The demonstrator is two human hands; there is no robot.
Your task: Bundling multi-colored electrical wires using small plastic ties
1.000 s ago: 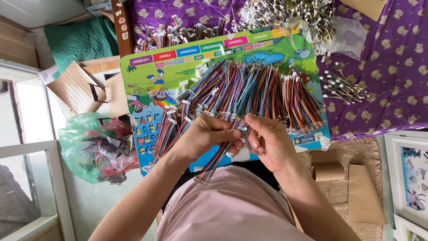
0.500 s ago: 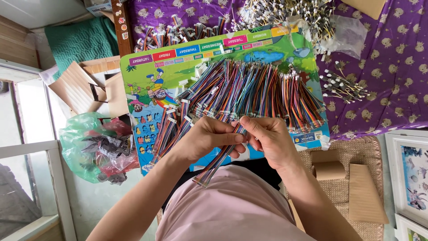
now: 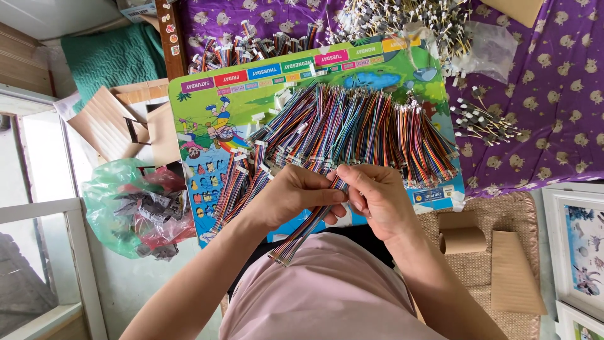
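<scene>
Multicoloured ribbon cable [image 3: 308, 226], pinched between hands [image 3: 340, 198]

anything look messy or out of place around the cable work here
Nothing looks damaged. A few white-tipped pieces lie scattered on the purple cloth, off the colourful board. Both hands hold one ribbon cable.

Multicoloured ribbon cable [image 3: 306, 228], slanted, pinched between hands.

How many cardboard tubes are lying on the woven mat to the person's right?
2, side by side. One cardboard tube lies nearer the colourful board; the other cardboard tube sits just below it, beside the flat cardboard sheet. More may hide under the right hand.
</scene>
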